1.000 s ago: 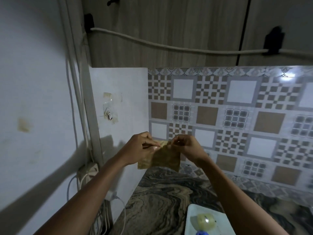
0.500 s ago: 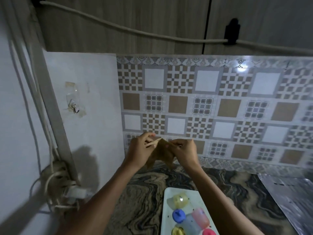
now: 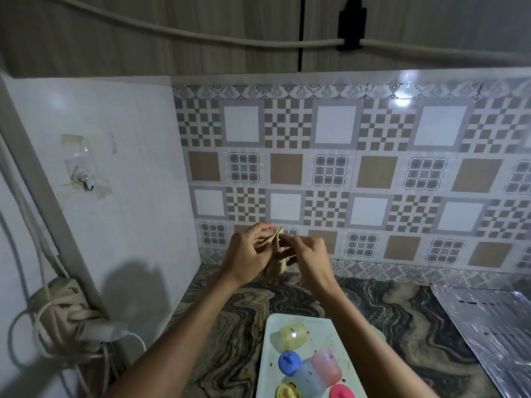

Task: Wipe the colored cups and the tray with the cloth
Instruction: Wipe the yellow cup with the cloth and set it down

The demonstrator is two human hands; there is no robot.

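A tan cloth (image 3: 275, 264) is bunched between both hands, held up in front of the tiled wall above the counter. My left hand (image 3: 247, 252) grips its left side and my right hand (image 3: 309, 252) pinches its top right. Below them a white tray (image 3: 271, 360) lies on the marbled counter, with dark specks on it. On the tray lie a yellow cup (image 3: 293, 336), a pink cup (image 3: 326, 364), a pale blue cup (image 3: 309, 380), a blue lid-like piece (image 3: 289, 362), a yellow piece (image 3: 287, 391) and a red piece (image 3: 342, 393). My right forearm covers the tray's right edge.
A foil-covered sheet (image 3: 488, 331) lies on the counter at the right. A power strip with tangled cables (image 3: 66, 320) hangs on the left wall, below a small adhesive hook (image 3: 84, 179). A cord (image 3: 201, 38) runs along the cabinets overhead.
The view has tilted down and right, bringing the tray and cups into sight. The cloth, spread flat between my hands a second ago, is now gathered into a bunch.
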